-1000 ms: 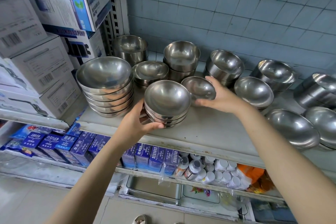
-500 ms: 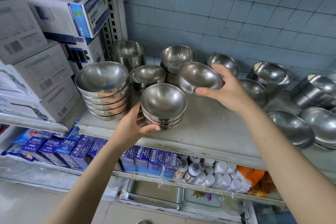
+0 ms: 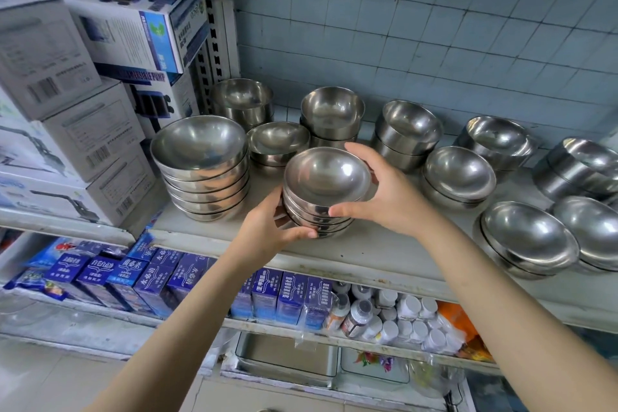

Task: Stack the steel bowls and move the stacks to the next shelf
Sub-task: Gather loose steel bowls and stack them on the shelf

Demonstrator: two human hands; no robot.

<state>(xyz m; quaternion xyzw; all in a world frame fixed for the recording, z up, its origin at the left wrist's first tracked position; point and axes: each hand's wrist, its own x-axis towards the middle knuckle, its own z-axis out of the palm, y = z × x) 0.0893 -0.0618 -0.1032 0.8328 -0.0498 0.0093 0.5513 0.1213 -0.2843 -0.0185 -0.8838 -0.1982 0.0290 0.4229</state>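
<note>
Stack of small round shiny steel bowls (image 3: 319,212) near the front edge of the pale grey shelf board (image 3: 384,252), clasped from both sides. The left hand (image 3: 267,229) curls round its lower bowls; the right hand (image 3: 393,194) grips the top bowl (image 3: 327,174) by its rim. A taller stack of wider steel bowls (image 3: 204,177) stands just to the left.

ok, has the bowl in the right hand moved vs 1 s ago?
Yes. The bowl went left, from the shelf beside the small stack onto its top, closer to the big stack. The right hand grips its rim.
</note>
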